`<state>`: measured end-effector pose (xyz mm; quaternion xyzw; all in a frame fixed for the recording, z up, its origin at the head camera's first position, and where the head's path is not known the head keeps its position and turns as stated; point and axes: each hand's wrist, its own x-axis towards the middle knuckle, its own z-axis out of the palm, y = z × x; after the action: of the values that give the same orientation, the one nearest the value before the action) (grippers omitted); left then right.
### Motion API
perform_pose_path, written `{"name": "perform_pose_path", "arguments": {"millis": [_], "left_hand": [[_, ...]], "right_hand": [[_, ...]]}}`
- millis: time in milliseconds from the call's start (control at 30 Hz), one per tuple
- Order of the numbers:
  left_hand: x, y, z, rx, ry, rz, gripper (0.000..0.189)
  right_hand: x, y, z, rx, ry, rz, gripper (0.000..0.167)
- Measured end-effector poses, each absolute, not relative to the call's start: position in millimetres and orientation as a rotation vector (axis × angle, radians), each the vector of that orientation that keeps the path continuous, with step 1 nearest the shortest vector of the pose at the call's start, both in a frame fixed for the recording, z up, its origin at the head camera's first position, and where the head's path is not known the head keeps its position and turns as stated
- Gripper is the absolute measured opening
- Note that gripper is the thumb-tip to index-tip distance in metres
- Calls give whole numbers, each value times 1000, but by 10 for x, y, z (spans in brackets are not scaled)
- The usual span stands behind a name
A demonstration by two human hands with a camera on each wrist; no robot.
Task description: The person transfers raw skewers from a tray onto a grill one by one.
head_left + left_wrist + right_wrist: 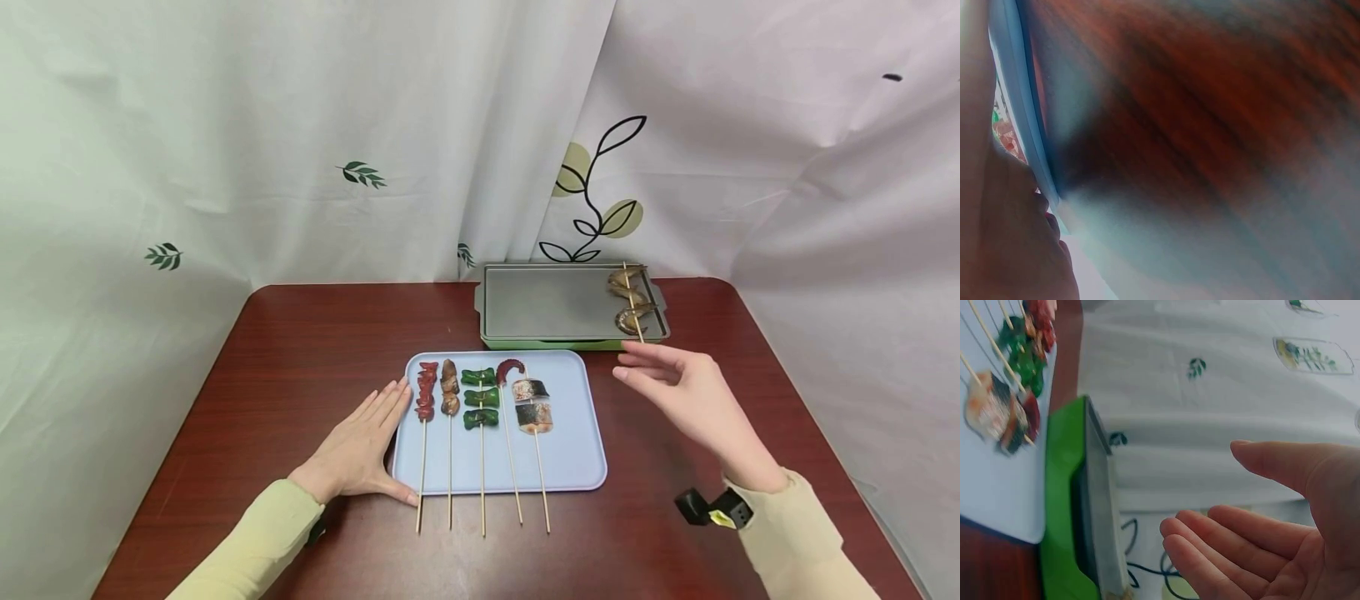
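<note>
A pale blue tray (pixel 573 454) bears several skewers side by side: red meat pieces (pixel 426 392), brown pieces (pixel 450 387), green rolled leaves (pixel 481 398), a dark red curl like a tentacle (pixel 510 368) and fish chunks (pixel 532 407). My left hand (pixel 358 446) lies against the tray's left edge, fingers straight and thumb spread near the front corner. On the grill's (pixel 551 304) right side lies a shrimp skewer (pixel 630 308), its stick pointing toward me. Just past the stick's end is my right hand (pixel 678 396); thumb and fingers are apart in the right wrist view, with nothing between them.
The grill has a grey plate and a green base (pixel 1063 506), standing behind the tray on the dark red table (pixel 322 333). A white curtain (pixel 300 125) with leaf prints hangs behind the table and at both sides.
</note>
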<state>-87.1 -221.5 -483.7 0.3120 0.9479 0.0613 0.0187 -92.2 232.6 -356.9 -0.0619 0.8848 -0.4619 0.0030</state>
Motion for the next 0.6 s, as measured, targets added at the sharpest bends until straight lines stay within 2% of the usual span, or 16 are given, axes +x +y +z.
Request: {"name": "perform_pose_path", "arguments": {"millis": [600], "left_hand": [[-870,-2219,-4832,958,2936,180,153]], "right_hand": [[-677,1906,-4182,-219,2509,-1481,47]]}}
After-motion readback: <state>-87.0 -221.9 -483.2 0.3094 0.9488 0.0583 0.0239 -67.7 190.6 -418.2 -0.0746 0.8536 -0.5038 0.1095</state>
